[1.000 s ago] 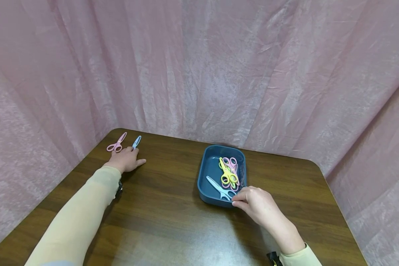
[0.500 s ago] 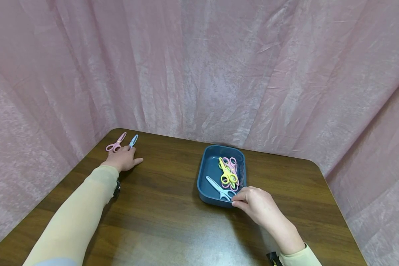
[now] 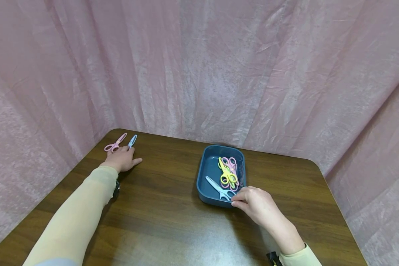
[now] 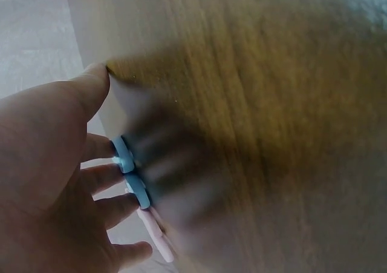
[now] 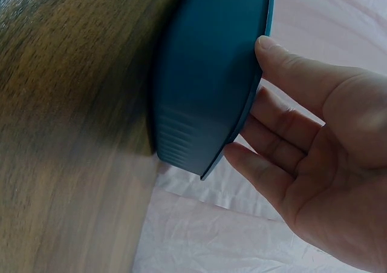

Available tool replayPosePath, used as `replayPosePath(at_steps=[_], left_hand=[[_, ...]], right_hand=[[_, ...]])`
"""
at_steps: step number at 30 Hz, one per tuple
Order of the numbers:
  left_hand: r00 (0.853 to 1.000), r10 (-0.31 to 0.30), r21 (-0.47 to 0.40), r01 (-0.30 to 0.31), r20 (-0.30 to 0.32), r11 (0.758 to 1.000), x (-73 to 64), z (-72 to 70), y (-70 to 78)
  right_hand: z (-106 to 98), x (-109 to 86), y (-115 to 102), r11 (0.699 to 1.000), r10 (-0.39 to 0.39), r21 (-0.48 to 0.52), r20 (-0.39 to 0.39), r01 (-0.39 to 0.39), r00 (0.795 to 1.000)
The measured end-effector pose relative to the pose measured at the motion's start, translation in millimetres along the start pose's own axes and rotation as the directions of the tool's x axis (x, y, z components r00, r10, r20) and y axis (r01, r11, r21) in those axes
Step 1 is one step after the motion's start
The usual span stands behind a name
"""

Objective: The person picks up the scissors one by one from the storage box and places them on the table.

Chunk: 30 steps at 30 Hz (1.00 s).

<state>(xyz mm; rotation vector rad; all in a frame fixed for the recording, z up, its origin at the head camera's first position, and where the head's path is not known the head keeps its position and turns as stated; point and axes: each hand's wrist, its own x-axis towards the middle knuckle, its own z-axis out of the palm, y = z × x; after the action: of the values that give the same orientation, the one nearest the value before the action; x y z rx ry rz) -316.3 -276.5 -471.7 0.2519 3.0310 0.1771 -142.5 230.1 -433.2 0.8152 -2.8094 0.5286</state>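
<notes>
My left hand [image 3: 120, 159] lies over the handles of the light blue scissors [image 3: 132, 141] at the table's far left. In the left wrist view the fingers look fairly straight, fingertips at the blue handle loops [image 4: 136, 189], thumb held apart. Pink scissors [image 3: 115, 143] lie just left of the blue pair. My right hand [image 3: 257, 205] pinches the near right corner of a dark blue plastic bin [image 3: 203, 194], thumb outside the rim. Inside the bin are light blue scissors [image 3: 219, 188], yellow scissors [image 3: 228, 173] and pink scissors [image 3: 233, 162], the last two overlapping.
The brown wooden table [image 3: 166, 192] has rounded far corners. A pink velvet curtain [image 3: 212, 74] hangs behind it and along both sides. The bin stands right of the middle, close to the back edge.
My left hand has shifted slightly left, and the blue scissors under it have slid left, closer to the pink pair. The right hand and the bin have stayed practically still.
</notes>
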Motion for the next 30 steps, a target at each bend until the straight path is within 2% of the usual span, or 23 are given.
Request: replayPosePath(at_steps=[10, 17, 23, 30], left_hand=[[1.0, -0.003, 0.01, 0.003, -0.005, 1.0, -1.0, -0.3, -1.5], [1.0, -0.022, -0.032, 0.023, 0.02, 0.999, 0.6, 0.1, -2.5], [0.999, -0.047, -0.03, 0.046, -0.016, 0.998, -0.7, -3.3, 3.2], [0.997, -0.032, -0.011, 0.031, -0.065, 0.999, -3.9, -8.2, 18.4]], right_hand=[[-0.5, 0.0, -2.0, 1.0, -0.001, -0.005, -0.001, 0.001, 1.0], [-1.6, 0.0, -2.0, 1.0, 0.002, 0.002, 0.001, -0.002, 1.0], [-1.5, 0.6, -1.8, 1.0, -0.001, 0.002, 0.006, 0.001, 1.0], [-2.0, 0.4, -2.1, 1.0, 0.0, 0.0, 0.012, 0.0, 1.0]])
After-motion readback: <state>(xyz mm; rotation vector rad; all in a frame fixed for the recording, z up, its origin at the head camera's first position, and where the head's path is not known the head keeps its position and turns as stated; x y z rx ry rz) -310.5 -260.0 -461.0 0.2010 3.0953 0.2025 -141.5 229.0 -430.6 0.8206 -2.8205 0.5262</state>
